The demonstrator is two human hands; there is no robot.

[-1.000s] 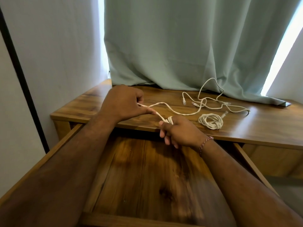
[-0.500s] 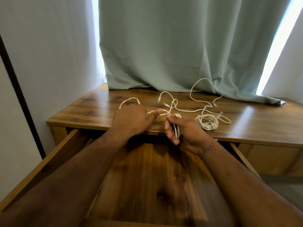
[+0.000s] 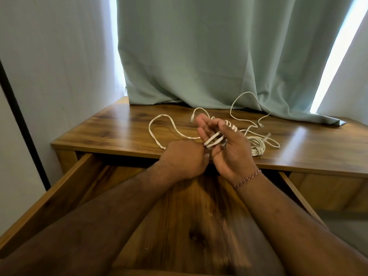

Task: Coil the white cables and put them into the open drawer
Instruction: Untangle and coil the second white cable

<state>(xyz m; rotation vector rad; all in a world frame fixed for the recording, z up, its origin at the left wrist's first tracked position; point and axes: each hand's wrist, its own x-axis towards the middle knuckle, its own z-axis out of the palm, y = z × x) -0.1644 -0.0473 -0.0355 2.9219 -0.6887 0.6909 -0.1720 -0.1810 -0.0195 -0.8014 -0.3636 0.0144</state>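
Observation:
My right hand is held palm up over the desk's front edge, with several turns of a white cable wound round its fingers and the thumb lying across them. My left hand sits just left of it, curled round the same cable. That cable's free length runs left in a big loop on the desk. A second white cable lies in a coil behind my right hand. The open drawer is below both arms.
The wooden desk top carries another loose white cable that arches up against the green curtain at the back. A wall with a black vertical strip stands on the left.
My right hand has turned palm up and more turns of cable lie round its fingers. My left hand has moved down and right, against the right hand. The loose loop has shifted on the desk.

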